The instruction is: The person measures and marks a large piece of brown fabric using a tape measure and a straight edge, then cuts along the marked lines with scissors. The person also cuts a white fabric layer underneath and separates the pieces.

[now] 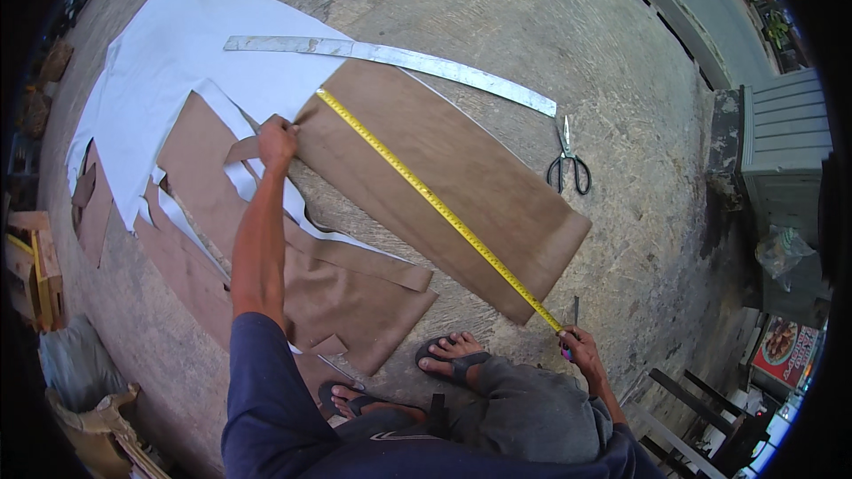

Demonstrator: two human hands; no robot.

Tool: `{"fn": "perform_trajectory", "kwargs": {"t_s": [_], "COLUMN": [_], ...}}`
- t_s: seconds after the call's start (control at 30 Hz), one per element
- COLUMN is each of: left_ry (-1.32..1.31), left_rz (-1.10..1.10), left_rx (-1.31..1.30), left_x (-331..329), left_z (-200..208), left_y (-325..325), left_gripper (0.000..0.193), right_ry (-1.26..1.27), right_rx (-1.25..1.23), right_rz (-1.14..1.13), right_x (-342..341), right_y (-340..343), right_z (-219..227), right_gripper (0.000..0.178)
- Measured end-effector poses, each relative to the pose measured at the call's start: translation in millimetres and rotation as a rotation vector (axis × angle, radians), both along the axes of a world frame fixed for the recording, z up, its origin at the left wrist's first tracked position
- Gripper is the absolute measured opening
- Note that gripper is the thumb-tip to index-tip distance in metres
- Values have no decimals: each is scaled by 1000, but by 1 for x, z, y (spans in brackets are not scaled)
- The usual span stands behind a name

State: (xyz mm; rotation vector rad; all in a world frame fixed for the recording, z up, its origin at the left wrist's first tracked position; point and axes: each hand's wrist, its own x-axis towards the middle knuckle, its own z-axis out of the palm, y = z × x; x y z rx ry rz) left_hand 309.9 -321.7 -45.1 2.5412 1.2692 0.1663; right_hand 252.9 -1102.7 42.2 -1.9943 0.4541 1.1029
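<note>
A long brown sheet of leather-like material [444, 160] lies on the ground, its white underside [186, 35] folded over at the far left. My left hand [278, 142] is closed on the sheet's edge, pulling up a small crease. At the near right, my right hand [579, 348] grips a tape measure, whose case is mostly hidden by the fingers. Its yellow blade [426, 193] stretches diagonally across the brown face, the far end lying by the fold. A long flat metal strip [417, 60] rests across the white and brown. Black-handled scissors [568, 170] lie beyond the sheet's right edge.
Cut brown pieces and strips [355, 302] spread left of my feet. A small thin tool [575, 310] lies near my right hand. Grey cabinet [785, 186] stands right, dark slatted furniture [697, 408] lower right. Wooden pieces [35, 270] and a plastic bag [80, 364] sit left.
</note>
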Motion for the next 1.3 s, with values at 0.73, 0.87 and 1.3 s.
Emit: {"fn": "perform_trajectory", "kwargs": {"t_s": [0.73, 0.87, 1.3], "left_ry": [27, 69, 151], "left_rz": [-305, -306, -293], "left_rx": [196, 210, 124], "left_x": [-24, -23, -23], "left_z": [-38, -39, -23], "left_y": [-175, -173, -174], "left_gripper": [67, 68, 74], "right_ry": [-32, -37, 12], "right_rx": [-141, -223, -174], "right_rz": [320, 355, 254], "right_x": [31, 31, 15], "right_y": [78, 86, 36], "right_z": [-40, -39, -29], "right_gripper": [38, 38, 38]}}
